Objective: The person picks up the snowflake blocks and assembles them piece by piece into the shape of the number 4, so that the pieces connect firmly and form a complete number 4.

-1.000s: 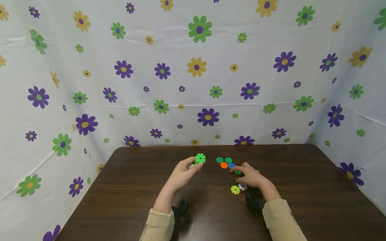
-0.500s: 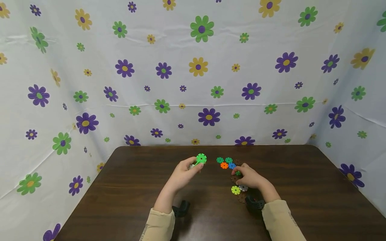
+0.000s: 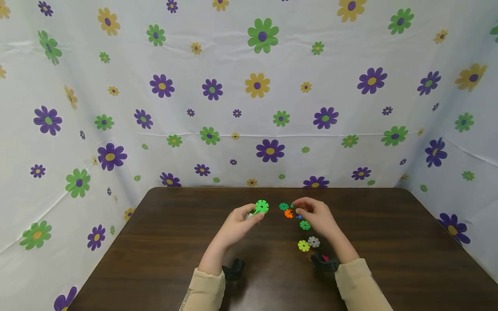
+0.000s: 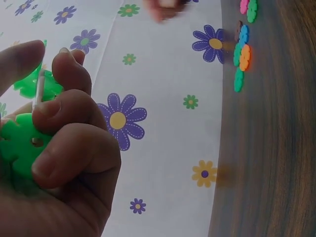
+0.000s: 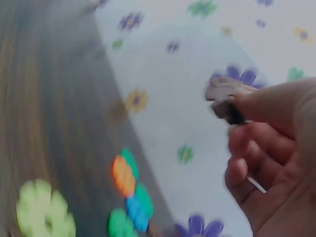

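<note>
Fingers (image 4: 81,153) of the left hand (image 3: 235,226) gripped green notched discs (image 3: 262,206); right hand (image 3: 317,216) pinched a dark piece (image 5: 228,111); yellow-green disc (image 3: 304,245) lay beside white disc (image 3: 314,242) on table (image 3: 171,246).

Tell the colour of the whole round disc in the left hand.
The disc is bright green, clearest in the head view.

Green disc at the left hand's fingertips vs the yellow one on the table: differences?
Colour: the green disc is bright green, the yellow disc a greenish yellow.
Pose: the green disc is raised, tipped up; the yellow disc lies flat on the table.
Contact: the left hand holds the green disc; no hand touches the yellow disc.
Shared: round, notched rims, centre holes.
</note>
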A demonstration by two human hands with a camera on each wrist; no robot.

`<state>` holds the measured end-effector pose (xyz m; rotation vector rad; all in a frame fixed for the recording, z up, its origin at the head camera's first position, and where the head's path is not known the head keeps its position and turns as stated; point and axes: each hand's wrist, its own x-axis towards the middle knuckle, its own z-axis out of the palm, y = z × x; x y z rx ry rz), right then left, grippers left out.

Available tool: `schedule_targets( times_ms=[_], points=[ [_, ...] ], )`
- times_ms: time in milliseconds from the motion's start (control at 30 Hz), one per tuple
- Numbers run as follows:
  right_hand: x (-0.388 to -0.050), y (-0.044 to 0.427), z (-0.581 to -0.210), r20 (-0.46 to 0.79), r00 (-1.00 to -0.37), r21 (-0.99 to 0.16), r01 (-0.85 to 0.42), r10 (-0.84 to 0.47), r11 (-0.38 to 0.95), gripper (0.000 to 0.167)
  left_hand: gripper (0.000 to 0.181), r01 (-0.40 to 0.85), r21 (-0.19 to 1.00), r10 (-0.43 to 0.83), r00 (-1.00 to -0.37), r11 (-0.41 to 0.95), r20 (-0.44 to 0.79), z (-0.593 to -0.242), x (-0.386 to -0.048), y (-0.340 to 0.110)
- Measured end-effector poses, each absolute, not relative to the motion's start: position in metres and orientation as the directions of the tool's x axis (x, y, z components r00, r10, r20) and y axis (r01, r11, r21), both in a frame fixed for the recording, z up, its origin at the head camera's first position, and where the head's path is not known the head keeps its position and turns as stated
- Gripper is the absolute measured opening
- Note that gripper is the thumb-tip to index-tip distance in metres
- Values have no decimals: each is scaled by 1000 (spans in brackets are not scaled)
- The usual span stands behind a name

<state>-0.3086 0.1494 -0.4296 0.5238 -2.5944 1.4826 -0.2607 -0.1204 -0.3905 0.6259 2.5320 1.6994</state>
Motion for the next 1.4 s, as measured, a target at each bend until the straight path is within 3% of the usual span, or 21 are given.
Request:
schedule_targets(
  times_ms=[167,300,433,1133,1400],
  points=[
    [-299,135,-412,296,-940,-908,-332,-168,257,20,21,305,895,354,-917,326,184,-388,-260,-119],
    [-292,124,-406,271,-946,-956,-286,-177,64,23,20,304,903,362,-914,304,185,-390,-259,-117],
    [-287,116,-404,263,-945,-965,-259,-194,-45,23,22,292,918,374,-910,269,180,-393,-259,-116],
    [-278,102,-397,290,-922,-957,-272,-258,-104,22,25,221,929,442,-894,298,71,-392,-255,-111],
    [-278,103,-399,315,-921,-949,-298,-230,-105,20,42,206,934,380,-921,292,84,-393,-257,-110]
  ],
)
